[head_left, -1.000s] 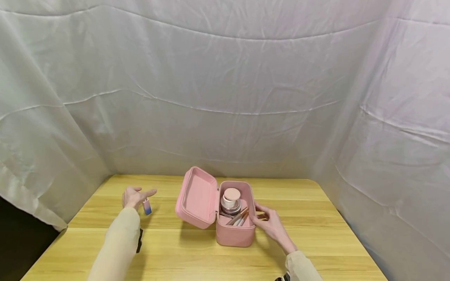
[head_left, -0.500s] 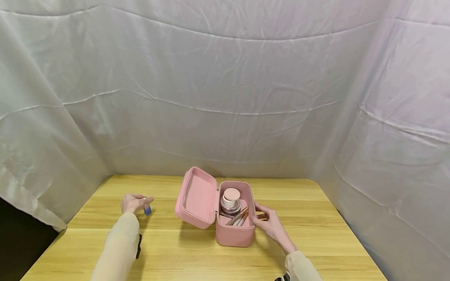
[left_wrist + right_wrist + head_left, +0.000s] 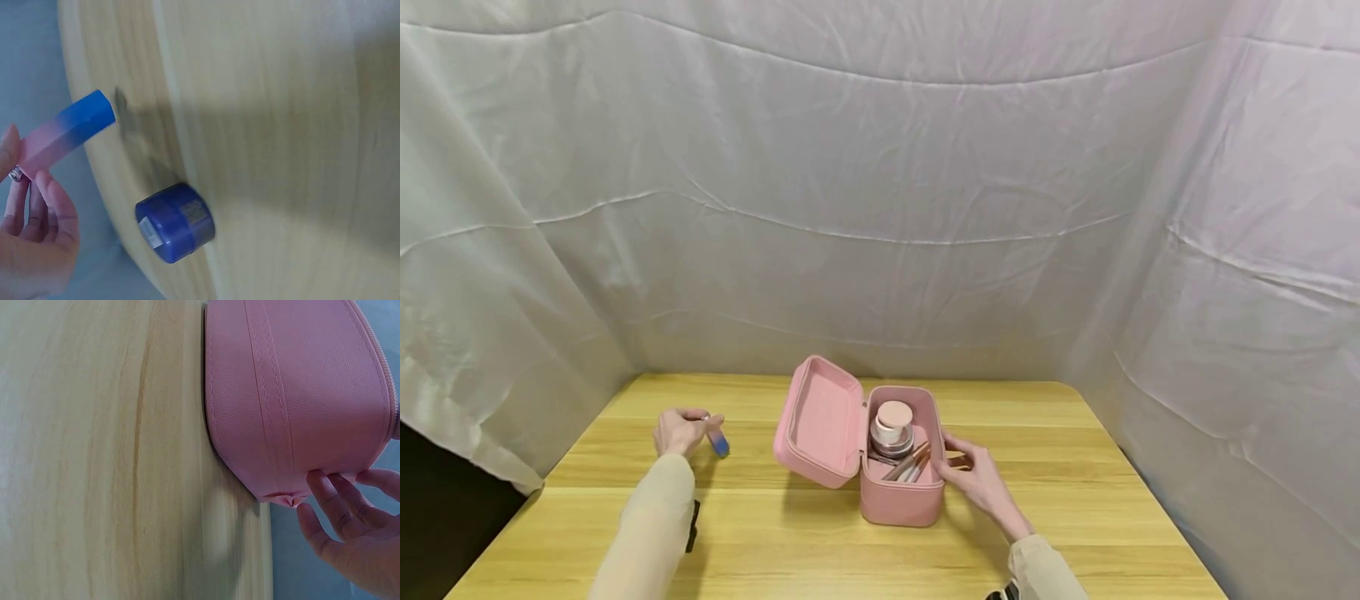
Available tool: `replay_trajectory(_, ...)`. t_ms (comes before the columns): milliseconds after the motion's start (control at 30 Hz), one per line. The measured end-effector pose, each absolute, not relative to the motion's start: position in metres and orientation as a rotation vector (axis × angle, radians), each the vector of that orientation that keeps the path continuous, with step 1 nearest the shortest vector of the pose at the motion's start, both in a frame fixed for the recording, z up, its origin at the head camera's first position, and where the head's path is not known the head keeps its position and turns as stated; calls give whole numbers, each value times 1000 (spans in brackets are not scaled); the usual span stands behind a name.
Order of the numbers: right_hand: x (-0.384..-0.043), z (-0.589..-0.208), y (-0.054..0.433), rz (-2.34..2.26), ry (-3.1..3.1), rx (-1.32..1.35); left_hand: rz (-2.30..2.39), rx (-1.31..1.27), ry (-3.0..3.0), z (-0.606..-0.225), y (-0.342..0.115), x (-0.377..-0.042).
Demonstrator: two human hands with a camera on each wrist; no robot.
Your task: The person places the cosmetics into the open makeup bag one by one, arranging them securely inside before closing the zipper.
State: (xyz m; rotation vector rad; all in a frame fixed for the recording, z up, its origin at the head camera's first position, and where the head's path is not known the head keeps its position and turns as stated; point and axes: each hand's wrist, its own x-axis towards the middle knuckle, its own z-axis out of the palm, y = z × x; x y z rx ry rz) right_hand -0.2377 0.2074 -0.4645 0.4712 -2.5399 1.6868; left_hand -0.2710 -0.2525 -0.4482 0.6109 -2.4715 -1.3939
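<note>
Pinched by its pink end, a lipstick tube (image 3: 69,128) that fades from pink to blue hangs from my left hand (image 3: 677,433). In the left wrist view a small silvery bit shows at the pinched end, and the other fingers curl below it. A pink makeup case (image 3: 902,504) stands on the table with its lid (image 3: 827,425) swung out to the left. My right hand (image 3: 977,479) holds the case at its right side, thumb at the rim and fingers (image 3: 331,500) against the outer wall. The fingers' far side is partly hidden.
A dark blue jar (image 3: 175,222) stands on the wooden table (image 3: 790,558) near its edge; the head view does not show it. Inside the case sit a pink-topped jar (image 3: 895,415) and several slim tubes (image 3: 913,462). Grey cloth (image 3: 880,208) hangs behind the table.
My left fingers have closed on the lipstick tube, which has tilted, its blue end swinging toward the right. The right hand and the case have stayed put.
</note>
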Motion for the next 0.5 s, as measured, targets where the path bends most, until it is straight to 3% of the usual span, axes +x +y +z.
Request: replay_trajectory(500, -239, -465, 208, 1689, -2537, 485, -1430, 494, -2289, -399, -238, -282)
